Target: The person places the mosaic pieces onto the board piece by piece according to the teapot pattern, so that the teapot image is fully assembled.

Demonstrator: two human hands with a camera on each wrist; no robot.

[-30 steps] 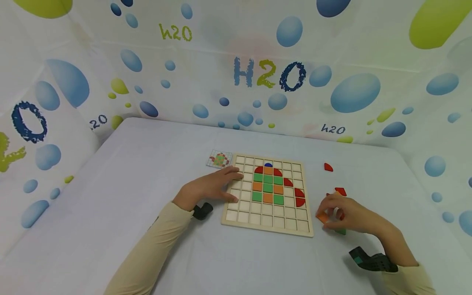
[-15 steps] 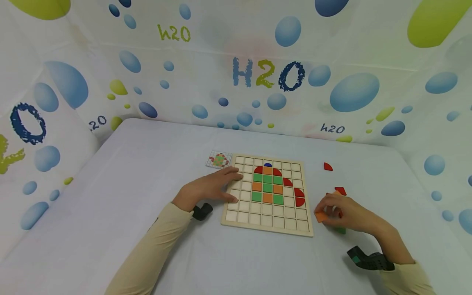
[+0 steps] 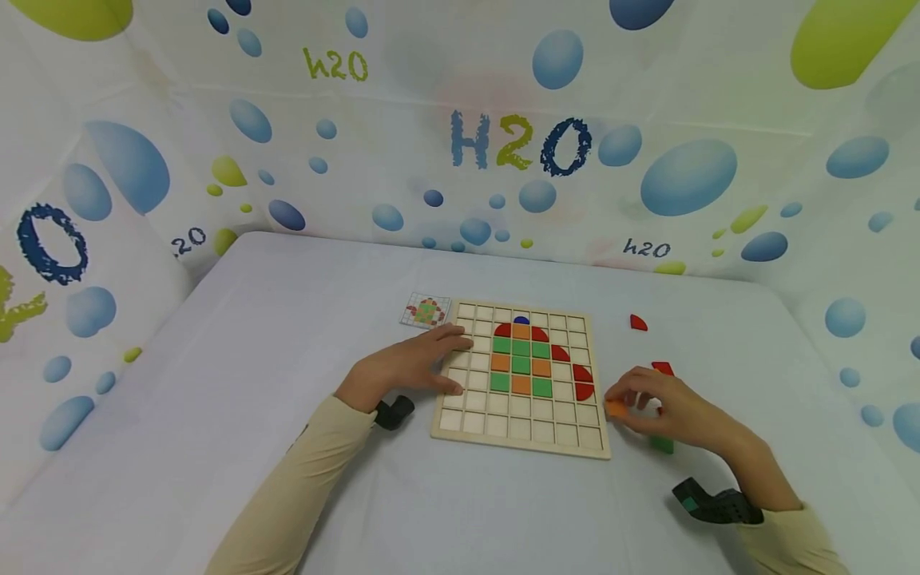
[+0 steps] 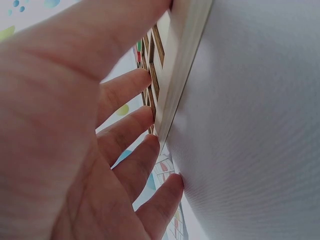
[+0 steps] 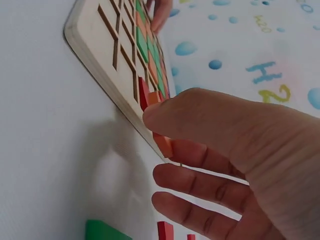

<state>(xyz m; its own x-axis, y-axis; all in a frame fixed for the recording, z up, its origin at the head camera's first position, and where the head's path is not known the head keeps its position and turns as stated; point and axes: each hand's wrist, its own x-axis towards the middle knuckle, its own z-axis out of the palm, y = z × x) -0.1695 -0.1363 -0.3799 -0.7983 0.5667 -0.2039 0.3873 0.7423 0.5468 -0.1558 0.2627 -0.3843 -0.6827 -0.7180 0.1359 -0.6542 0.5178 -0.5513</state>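
A wooden grid board point(image 3: 517, 447) lies on the table, with green, orange, red and blue pieces set in its upper middle and right cells. My left hand point(image 3: 406, 363) rests on the board's left edge; in the left wrist view its fingers are spread, several tips touching the rim. Just off the board's right edge, my right hand point(image 3: 672, 407) pinches an orange piece point(image 5: 163, 145) between thumb and forefinger. Its other fingers are loosely bent, and they partly cover the piece. Below that hand lies a green piece point(image 3: 661, 444).
A small pattern card point(image 3: 426, 309) lies by the board's upper left corner. To the right are a red quarter-round piece point(image 3: 638, 322) and another red piece point(image 3: 662, 368). A patterned cloth backdrop point(image 3: 402, 144) stands behind the table.
My right hand has picked up the orange piece from the loose pieces and moved left with it toward the board's right edge. My left hand stays in place.
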